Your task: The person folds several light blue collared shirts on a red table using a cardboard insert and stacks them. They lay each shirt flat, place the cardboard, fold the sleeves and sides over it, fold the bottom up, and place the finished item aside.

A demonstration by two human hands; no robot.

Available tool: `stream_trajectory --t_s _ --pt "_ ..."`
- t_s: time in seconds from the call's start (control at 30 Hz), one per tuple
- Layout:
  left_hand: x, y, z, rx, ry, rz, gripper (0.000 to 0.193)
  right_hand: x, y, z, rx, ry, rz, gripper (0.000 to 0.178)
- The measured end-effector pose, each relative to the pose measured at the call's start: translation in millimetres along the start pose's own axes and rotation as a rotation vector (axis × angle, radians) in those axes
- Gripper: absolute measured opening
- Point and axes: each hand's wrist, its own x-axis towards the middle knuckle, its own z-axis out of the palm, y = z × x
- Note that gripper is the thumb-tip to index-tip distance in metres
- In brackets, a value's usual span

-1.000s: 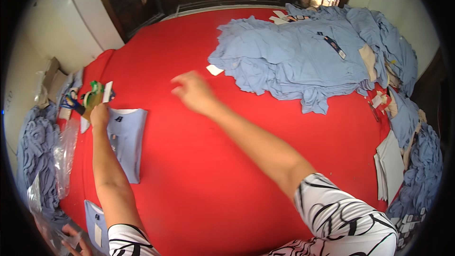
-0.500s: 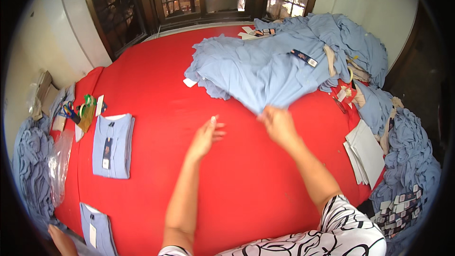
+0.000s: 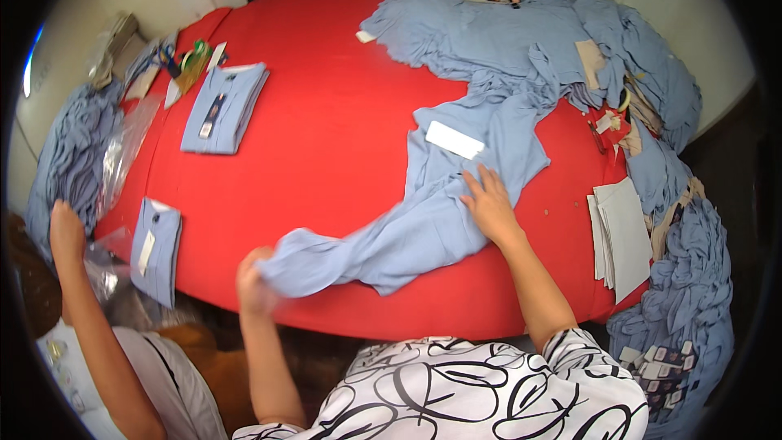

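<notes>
A light blue garment [image 3: 440, 220] lies spread and bunched across the red-covered table [image 3: 318, 171]. My left hand [image 3: 257, 281], a little blurred, is closed around its left end near the table's front edge. My right hand [image 3: 490, 205] rests on the cloth with its fingers spread, just below a blank white tag [image 3: 454, 139]. The garment's upper part runs back towards a loose heap of the same blue garments [image 3: 505, 37] at the far right, and I cannot tell where one ends and the other begins.
Two stacks of folded blue shirts [image 3: 224, 110], [image 3: 156, 253] lie at left. Beyond them are scissors [image 3: 169, 59] and tape. White sheets [image 3: 623, 236] and blue garments [image 3: 680, 277] line the right edge. A co-worker's hand [image 3: 67, 232] is at far left, by a garment pile.
A garment has come from the heap towards me and to the left. My left hand has moved down and closed on it; my right hand has let go and opened. The view has tilted downward.
</notes>
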Motion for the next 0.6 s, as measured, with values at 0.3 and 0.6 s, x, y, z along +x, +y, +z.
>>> stream_trajectory --t_s 0.3,0.6 --pt "-125 11 18 1.465 0.541 0.043 0.033 -26 -76 -58 0.019 -0.35 -0.194 0.025" --pt "-101 -95 117 1.584 -0.163 -0.101 0.048 69 -37 20 -0.167 0.055 -0.538 0.041"
